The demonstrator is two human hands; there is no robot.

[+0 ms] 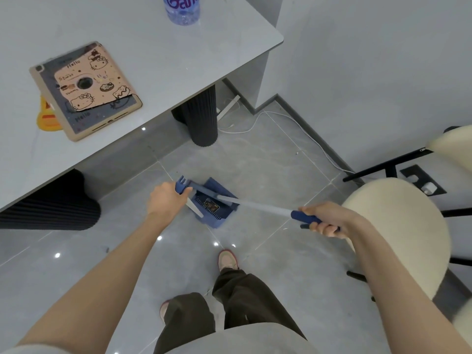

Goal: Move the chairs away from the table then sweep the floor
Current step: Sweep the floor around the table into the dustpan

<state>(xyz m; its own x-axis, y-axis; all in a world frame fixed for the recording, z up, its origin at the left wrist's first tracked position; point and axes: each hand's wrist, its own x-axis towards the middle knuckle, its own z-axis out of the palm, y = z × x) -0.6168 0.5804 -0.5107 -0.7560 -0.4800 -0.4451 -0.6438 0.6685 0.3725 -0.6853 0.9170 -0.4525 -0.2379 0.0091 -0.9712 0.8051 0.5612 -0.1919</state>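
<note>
The left hand [167, 198] is wrapped round the blue grip of the dustpan [214, 203], which rests on the grey floor [268, 264] at centre frame. At 3 o'clock of it, the right hand [329, 219] is clenched on the blue grip of the broom handle [255, 204], which slants into the pan. A cream chair [398, 233] stands at 3 o'clock, clear of the desk [178, 62] at 11 o'clock
</note>
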